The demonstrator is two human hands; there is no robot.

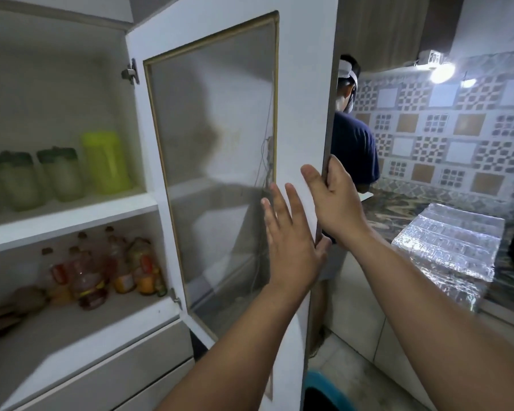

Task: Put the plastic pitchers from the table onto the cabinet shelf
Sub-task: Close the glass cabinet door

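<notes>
A yellow-green plastic pitcher [106,163] stands on the white cabinet's upper shelf [72,216], at its right end. To its left stand pale pitchers with dark green lids [61,173], with another [17,180] beside them. The cabinet door [220,143], white with a mesh panel, hangs open. My right hand [334,198] grips the door's free edge, fingers wrapped around it. My left hand [291,235] lies flat against the door's inner face, fingers spread, holding nothing.
Several bottles [113,268] crowd the lower shelf. A person in a dark blue shirt [353,149] stands behind the door at a marble counter [428,209]. A foil-covered block [445,244] lies on the counter. A blue bin [327,393] sits on the floor below.
</notes>
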